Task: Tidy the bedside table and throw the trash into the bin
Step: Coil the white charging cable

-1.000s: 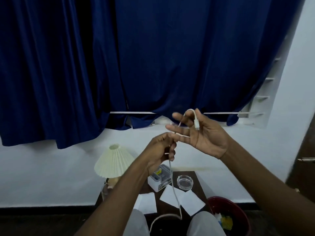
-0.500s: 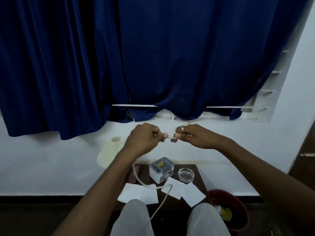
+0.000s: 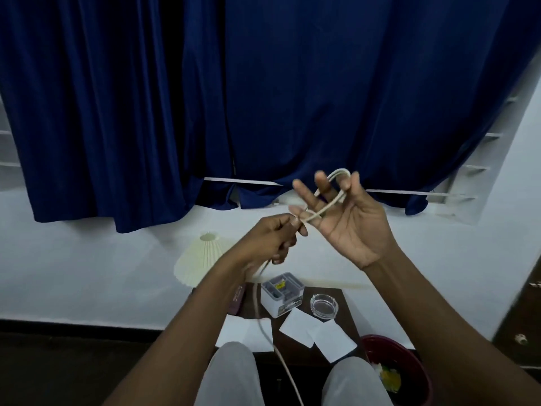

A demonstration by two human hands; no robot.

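Both hands are up, well above the bedside table, in front of the blue curtain. The right hand shows its palm to the camera with the fingers spread and straight, and the white cable is looped round the raised fingers. The left hand sits just beside it, fingers curled, pinching the cable between thumb and fingertips where the loop crosses over itself. From that pinch the cable drops behind the left wrist, runs down over the table's left half and passes off the near edge between the person's knees.

On the table itself, a small white box stands toward the back, with a clear glass ashtray just to its right. Three white paper sheets lie along the near edge, one on the left under the cable and two overlapping on the right. A pleated cream lampshade rises at the table's back left corner, partly hidden by the left forearm. A red bin stands on the floor just beside the table's near right corner, with some white and yellow trash inside.
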